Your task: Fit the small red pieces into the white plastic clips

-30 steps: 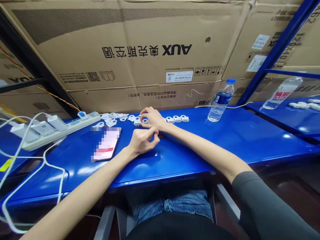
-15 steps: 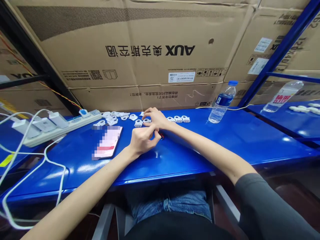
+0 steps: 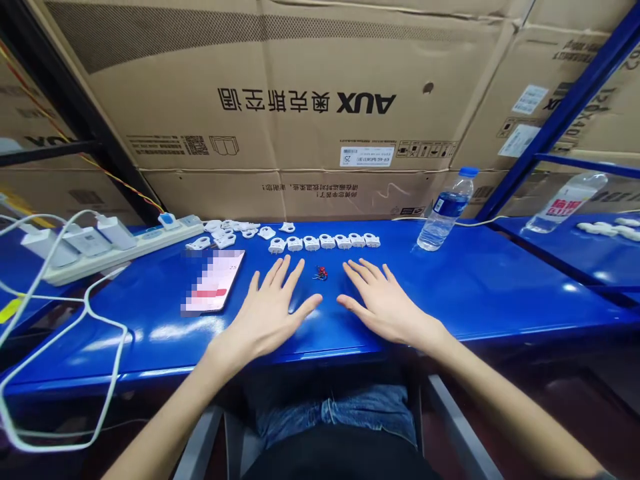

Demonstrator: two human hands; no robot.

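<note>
My left hand (image 3: 273, 310) lies palm down with its fingers spread over the blue tabletop (image 3: 165, 357), holding nothing. Opposite it, my right hand (image 3: 380, 300) is also flat and spread, with nothing in it. Between the fingertips sits a small bundle of red and black wires (image 3: 321, 273). Just beyond the hands, several white plug-like pieces with ring-shaped tops (image 3: 327, 241) stand in a row, pins showing on some. A loose heap of similar white pieces (image 3: 225, 232) lies to the back left. A phone (image 3: 215, 283) with a lit, partly blurred screen rests left of my left hand.
A white power strip (image 3: 135, 247) with chargers and looping white cables (image 3: 117, 333) occupies the left side. A water bottle (image 3: 447, 208) stands at back right, another bottle (image 3: 567, 203) farther right. Large cardboard boxes (image 3: 300, 40) wall off the back, beside a blue metal post (image 3: 560, 113).
My hands were together, the right reaching over the left to the row of white pieces. Now they are drawn apart and laid flat, uncovering the row and the wire bundle.
</note>
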